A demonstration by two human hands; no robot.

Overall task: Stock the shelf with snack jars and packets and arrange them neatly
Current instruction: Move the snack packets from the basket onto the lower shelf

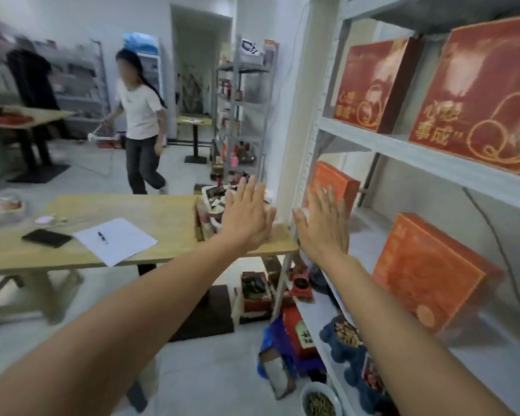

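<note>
Orange snack boxes (pixel 430 274) stand on the shelf (pixel 427 151) at frame right, nearest the right hand (pixel 323 226); both it and the left hand (pixel 248 219) are spread flat, grip empty.

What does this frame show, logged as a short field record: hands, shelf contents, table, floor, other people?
left hand: open, flat, fingers spread, holding nothing
right hand: open, flat, raised at the shelf's edge, holding nothing
upper shelf: two red boxes, upright
middle shelf: two orange boxes, upright
lower shelf: snack containers, blurred
table: paper sheet with a pen on it, dark phone, bin of goods at the far end
floor: packets and boxes by the shelf
other people: one person walking in the background
</note>
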